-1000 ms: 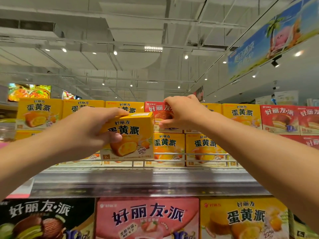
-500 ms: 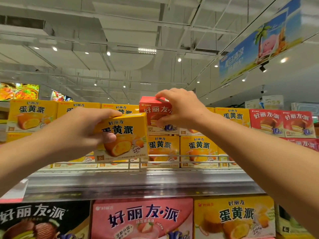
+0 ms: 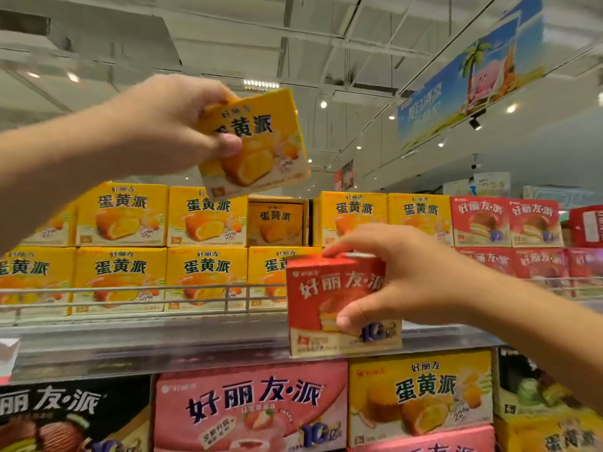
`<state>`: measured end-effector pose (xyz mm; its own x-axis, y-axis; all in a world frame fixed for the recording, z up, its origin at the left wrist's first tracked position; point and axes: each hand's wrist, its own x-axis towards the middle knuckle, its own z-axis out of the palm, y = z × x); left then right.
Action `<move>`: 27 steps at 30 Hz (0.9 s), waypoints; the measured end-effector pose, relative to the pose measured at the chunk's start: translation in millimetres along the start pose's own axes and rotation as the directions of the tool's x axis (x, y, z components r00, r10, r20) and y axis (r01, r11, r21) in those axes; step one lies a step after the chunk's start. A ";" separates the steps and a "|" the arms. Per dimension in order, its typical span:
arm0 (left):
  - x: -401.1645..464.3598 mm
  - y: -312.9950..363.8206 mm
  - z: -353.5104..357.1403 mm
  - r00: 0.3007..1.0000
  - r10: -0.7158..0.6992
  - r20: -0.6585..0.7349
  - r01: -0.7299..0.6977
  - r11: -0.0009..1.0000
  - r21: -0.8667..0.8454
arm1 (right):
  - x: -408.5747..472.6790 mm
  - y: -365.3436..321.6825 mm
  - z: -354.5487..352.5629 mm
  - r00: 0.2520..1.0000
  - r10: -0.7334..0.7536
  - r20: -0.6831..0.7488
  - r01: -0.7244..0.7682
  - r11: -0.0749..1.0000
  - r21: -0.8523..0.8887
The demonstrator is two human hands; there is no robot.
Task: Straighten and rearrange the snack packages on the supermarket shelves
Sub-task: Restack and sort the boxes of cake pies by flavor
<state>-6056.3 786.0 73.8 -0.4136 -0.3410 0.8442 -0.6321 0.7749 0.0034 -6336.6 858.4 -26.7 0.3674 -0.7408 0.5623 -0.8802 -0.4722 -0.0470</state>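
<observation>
Red box (image 3: 339, 301): held by the right hand (image 3: 404, 275), fingers on its top, thumb on its front; it hangs in front of the shelf rail (image 3: 143, 290), low and right of the gap.
Yellow box (image 3: 254, 141): gripped by the left hand (image 3: 173, 125), thumb across its front, tilted, raised above the top row of yellow boxes.
Gap (image 3: 277, 223): an opening in the upper yellow row, above the rail; a yellow box sits recessed at its back.
Change: a second ago the red box stood in that upper row among the yellow ones; now it is out and lowered, and the yellow box has risen from rail height to above the stack.
Meaning: the stray red box is cleared from the yellow section, so the slot looks free for the yellow box.
Red row (image 3: 505, 221): red boxes stand right of the gap, the likely home for the red box.
Relation to hands: both boxes are off the shelf, one per hand, the yellow just above-left of the gap, the red below-right.
Lower shelf: larger pink, yellow and black boxes under the rail.
</observation>
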 end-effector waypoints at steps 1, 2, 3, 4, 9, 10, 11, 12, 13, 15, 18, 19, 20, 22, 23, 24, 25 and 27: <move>10.9 6.3 9.0 1.000 -0.001 0.026 0.000 0.999 0.050 | -6.4 3.6 2.2 1.000 0.007 0.016 -0.008 1.000 0.007; 20.6 12.7 17.5 0.999 -0.003 0.051 -0.002 0.994 0.106 | -12.5 7.4 3.1 1.000 0.016 0.026 -0.016 1.000 0.018; 28.9 18.8 25.1 0.997 -0.008 0.075 -0.004 0.988 0.157 | -18.0 11.3 3.3 0.999 0.023 0.031 -0.024 0.999 0.025; 35.9 23.5 31.7 0.995 -0.017 0.099 -0.004 0.980 0.201 | -22.4 15.0 3.0 0.999 0.025 0.033 -0.026 0.999 0.027; 51.0 25.0 52.8 0.982 -0.068 0.177 0.006 0.944 0.330 | -35.2 26.6 -0.3 0.998 0.048 0.045 -0.049 0.998 0.028; 51.7 24.0 54.2 0.981 -0.076 0.180 0.011 0.941 0.337 | -36.3 28.4 -0.7 0.998 0.052 0.044 -0.054 0.998 0.033; 51.9 23.0 54.5 0.979 -0.085 0.186 0.018 0.941 0.337 | -36.8 30.0 -0.8 0.998 0.055 0.043 -0.057 0.998 0.037; 51.8 22.0 54.4 0.976 -0.095 0.196 0.025 0.943 0.331 | -37.2 31.5 -0.8 0.997 0.058 0.044 -0.060 0.997 0.044; 51.4 20.6 53.7 0.972 -0.103 0.209 0.031 0.946 0.323 | -37.3 32.9 -0.6 0.997 0.061 0.046 -0.064 0.996 0.055; 50.0 17.2 51.8 0.965 -0.120 0.234 0.042 0.949 0.312 | -37.2 35.4 0.2 0.996 0.067 0.055 -0.071 0.995 0.076; 48.1 13.7 46.8 0.962 -0.132 0.240 0.059 0.956 0.289 | -36.8 38.6 2.8 0.996 0.066 0.064 -0.071 0.994 0.082; 48.7 13.7 45.5 0.962 -0.134 0.238 0.061 0.955 0.289 | -35.7 39.4 3.7 0.996 0.064 0.068 -0.070 0.995 0.077; 49.6 14.3 45.1 0.962 -0.134 0.240 0.059 0.954 0.294 | -34.7 40.2 4.8 0.996 0.062 0.070 -0.067 0.995 0.071; 52.9 16.8 47.0 0.956 -0.138 0.258 0.050 0.946 0.320 | -32.0 41.7 6.4 0.996 0.062 0.068 -0.067 0.995 0.073; 54.4 18.3 49.2 0.954 -0.141 0.266 0.045 0.940 0.338 | -30.8 42.2 6.8 0.995 0.066 0.068 -0.071 0.994 0.081; 55.7 19.5 52.2 0.952 -0.143 0.270 0.040 0.934 0.354 | -29.9 42.8 7.3 0.995 0.067 0.070 -0.073 0.993 0.090; 56.6 20.0 55.6 0.951 -0.144 0.274 0.035 0.930 0.366 | -29.5 43.5 7.6 0.995 0.062 0.072 -0.069 0.993 0.100; 57.0 18.7 63.5 0.944 -0.155 0.290 0.036 0.926 0.377 | -29.4 44.3 8.3 0.996 0.051 0.074 -0.059 0.992 0.114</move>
<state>-6133.3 747.3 87.9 -0.4829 -0.5967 0.6409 -0.8469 0.5043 -0.1687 -6383.9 855.3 -52.2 0.3432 -0.7975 0.4962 -0.8605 -0.4788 -0.1743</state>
